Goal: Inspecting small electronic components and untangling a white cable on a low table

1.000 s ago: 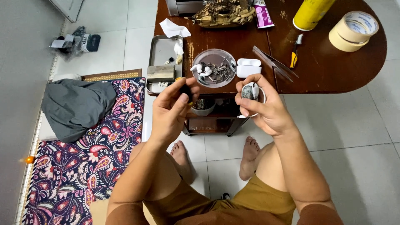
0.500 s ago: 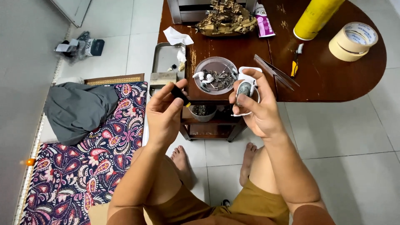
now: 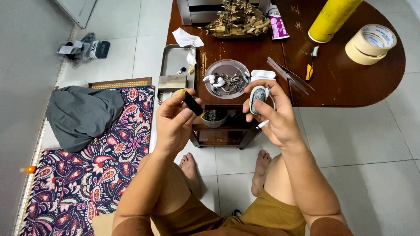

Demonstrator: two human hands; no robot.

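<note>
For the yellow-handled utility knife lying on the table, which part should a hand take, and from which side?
Probably the yellow handle of the utility knife, pinched across its narrow width from above. It lies flat on the dark wooden table with bare wood on both sides, its length running towards and away from the person. The pale far end looks like the blade end, so fingers are better kept on the yellow near half.

Left hand [image 3: 175,120] pinching black stick [image 3: 192,103], right hand [image 3: 273,116] holding oval case [image 3: 258,97]
</note>
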